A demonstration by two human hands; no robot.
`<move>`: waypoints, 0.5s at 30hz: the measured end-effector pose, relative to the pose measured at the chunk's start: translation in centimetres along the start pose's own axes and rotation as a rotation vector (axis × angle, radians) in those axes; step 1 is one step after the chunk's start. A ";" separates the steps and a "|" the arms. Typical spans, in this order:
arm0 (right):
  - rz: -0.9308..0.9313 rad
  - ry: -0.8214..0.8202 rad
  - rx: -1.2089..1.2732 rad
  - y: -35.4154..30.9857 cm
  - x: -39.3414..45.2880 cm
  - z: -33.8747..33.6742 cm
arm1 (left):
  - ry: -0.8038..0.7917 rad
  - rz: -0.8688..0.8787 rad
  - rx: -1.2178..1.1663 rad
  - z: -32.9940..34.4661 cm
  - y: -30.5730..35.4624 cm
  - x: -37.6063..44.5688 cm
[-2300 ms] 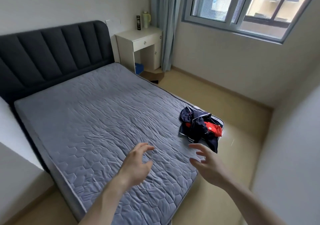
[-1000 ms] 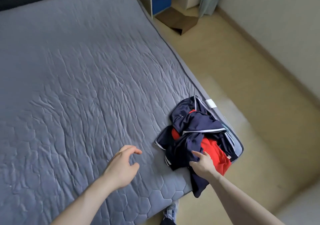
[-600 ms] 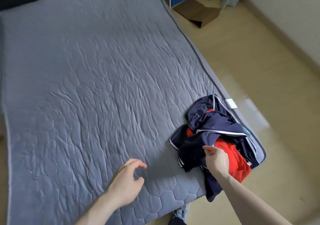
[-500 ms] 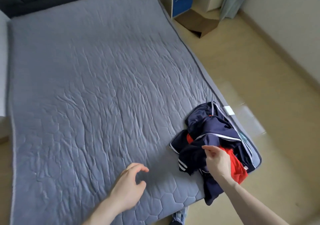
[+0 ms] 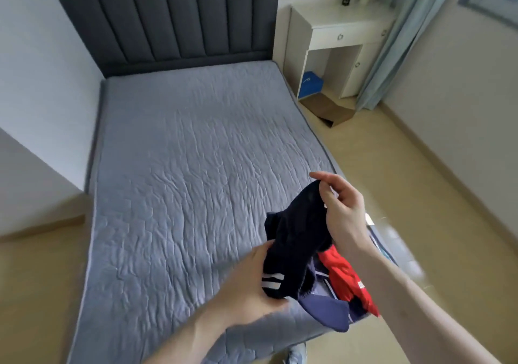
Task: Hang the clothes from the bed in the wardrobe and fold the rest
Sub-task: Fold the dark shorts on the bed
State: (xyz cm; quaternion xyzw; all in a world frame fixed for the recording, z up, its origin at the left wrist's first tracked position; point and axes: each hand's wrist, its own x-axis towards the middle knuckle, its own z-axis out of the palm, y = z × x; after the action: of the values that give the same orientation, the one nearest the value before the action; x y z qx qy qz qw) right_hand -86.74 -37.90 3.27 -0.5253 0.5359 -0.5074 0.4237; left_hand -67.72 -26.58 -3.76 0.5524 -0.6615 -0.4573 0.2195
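A big bed [image 5: 182, 167] with a grey quilted cover and a dark padded headboard [image 5: 168, 18] filled the room. A white bedside table [image 5: 336, 46] stood near a pale blue curtain [image 5: 392, 41]. No writing could be read. The left hand [image 5: 252, 285] gripped the striped bottom end of a dark navy garment [image 5: 297, 240]. The right hand [image 5: 340, 209] pinched its top and held it up. Just under the grip, a red garment [image 5: 344, 276] lay with more navy clothes [image 5: 328, 310] at the bed's corner.

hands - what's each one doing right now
Left hand: gripping the striped lower end of the navy garment.
Right hand: pinching the same garment's top edge, lifting it.
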 end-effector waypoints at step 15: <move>0.289 -0.424 0.029 -9.7 -1.1 10.6 | 0.649 -0.017 -0.251 -21.8 6.4 -9.2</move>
State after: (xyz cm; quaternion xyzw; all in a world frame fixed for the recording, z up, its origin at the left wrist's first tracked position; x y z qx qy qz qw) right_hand -74.92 -37.18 11.44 -0.5317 0.4973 -0.3278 0.6021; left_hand -51.08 -26.08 14.20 0.6431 -0.4911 -0.3374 0.4810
